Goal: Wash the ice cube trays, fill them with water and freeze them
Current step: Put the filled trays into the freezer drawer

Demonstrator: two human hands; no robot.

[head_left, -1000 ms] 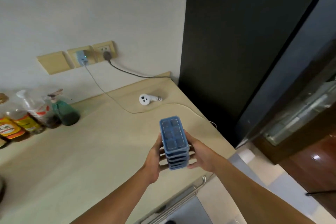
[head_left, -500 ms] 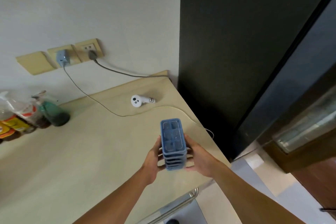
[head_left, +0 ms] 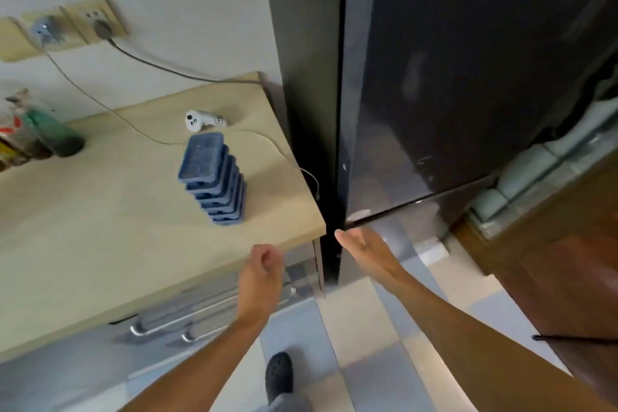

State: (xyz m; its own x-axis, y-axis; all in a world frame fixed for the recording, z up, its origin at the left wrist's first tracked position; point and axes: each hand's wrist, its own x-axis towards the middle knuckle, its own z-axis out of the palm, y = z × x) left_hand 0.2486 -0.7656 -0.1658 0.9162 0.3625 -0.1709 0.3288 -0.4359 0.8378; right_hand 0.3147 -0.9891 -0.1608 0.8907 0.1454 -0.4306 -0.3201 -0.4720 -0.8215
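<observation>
Ice cube trays (head_left: 214, 177) stand stacked on the surface (head_left: 83, 227), near its corner by the fridge door (head_left: 434, 77). The stack leans, each tray stepped off the one below. Both hands hold nothing: left hand (head_left: 262, 273) loosely curled just off the surface edge, right hand (head_left: 363, 246) flat, fingers straight, at the door's bottom corner. Risk imo: a hard yank on the door or a stray elbow jolts the stack & it topples. Water inside? Can't tell.

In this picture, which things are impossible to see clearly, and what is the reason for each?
Head view only:
Water in the ice cube trays: the stack covers the lower ones, and the top one is blurred.
Bottles: cut off by the left edge, labels blurred.
Inside of the fridge: hidden behind its dark front.
Whether the right hand touches the fridge: blurred.
</observation>
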